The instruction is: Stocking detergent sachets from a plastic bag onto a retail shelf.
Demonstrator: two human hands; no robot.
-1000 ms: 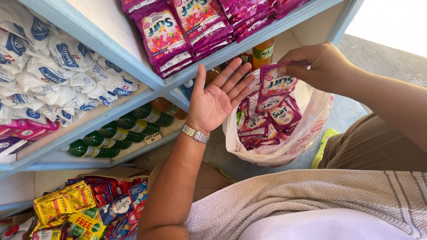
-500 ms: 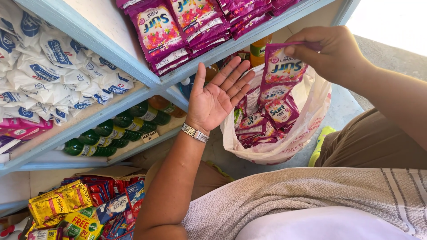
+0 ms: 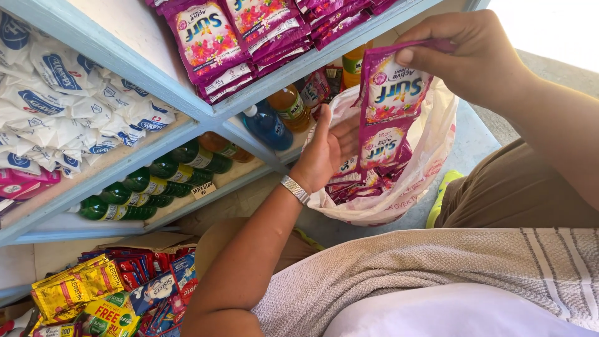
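My right hand [image 3: 477,53] pinches the top of a strip of magenta detergent sachets [image 3: 390,103], which hangs down into a white plastic bag [image 3: 430,156]. More magenta sachets [image 3: 359,181] lie inside the bag. My left hand [image 3: 327,150], with a silver wristwatch [image 3: 294,189], reaches into the bag's mouth beside the hanging strip, fingers partly hidden behind it; whether it grips anything is not visible.
A pale blue shelf unit [image 3: 181,103] stands in front, holding magenta sachets [image 3: 212,37] on top, white pouches [image 3: 68,106] at left, green bottles [image 3: 143,187], an orange bottle [image 3: 290,106] and a blue bottle [image 3: 268,125]. Yellow and red packets [image 3: 93,293] lie at lower left.
My right hand has lifted the sachet strip up out of the bag. My left hand, open with palm up earlier, has moved down into the bag's mouth behind the strip.
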